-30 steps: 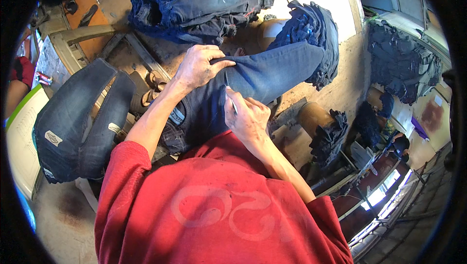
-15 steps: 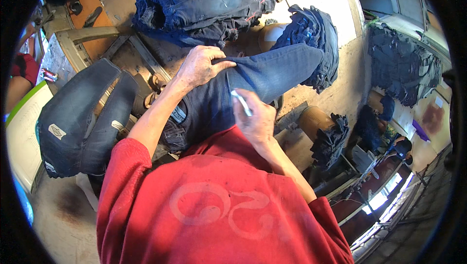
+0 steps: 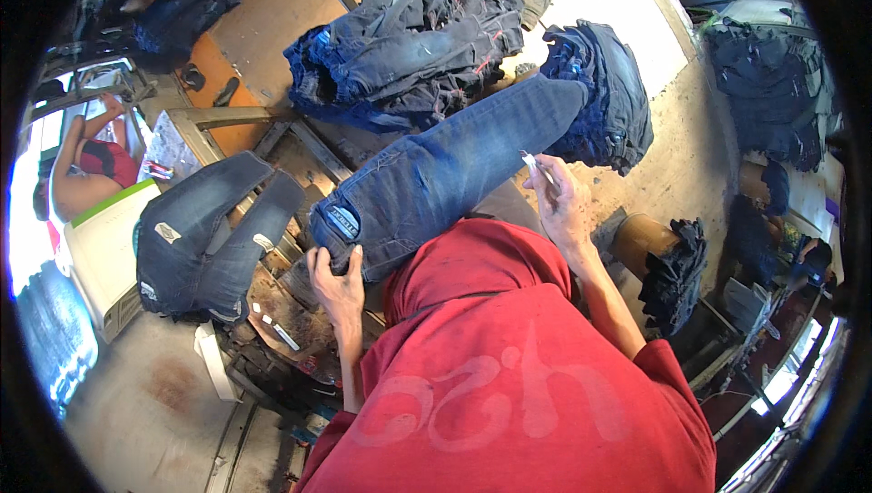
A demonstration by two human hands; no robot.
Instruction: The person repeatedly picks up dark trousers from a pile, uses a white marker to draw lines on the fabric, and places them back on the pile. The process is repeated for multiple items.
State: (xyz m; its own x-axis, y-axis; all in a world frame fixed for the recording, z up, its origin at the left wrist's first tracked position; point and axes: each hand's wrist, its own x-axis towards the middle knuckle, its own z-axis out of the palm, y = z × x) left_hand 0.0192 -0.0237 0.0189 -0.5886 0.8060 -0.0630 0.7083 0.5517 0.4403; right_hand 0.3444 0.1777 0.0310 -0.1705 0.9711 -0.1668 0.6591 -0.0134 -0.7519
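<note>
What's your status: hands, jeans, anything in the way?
Left hand at waist end of jeans. Right hand holding white pen-like tool by their near edge, contact unclear. Far end overlaps denim pile in view; nothing seen atop jeans.

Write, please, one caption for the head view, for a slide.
Left hand at the waist end of blue jeans, right hand holding a slim white tool, a dark denim pile beyond.
</note>
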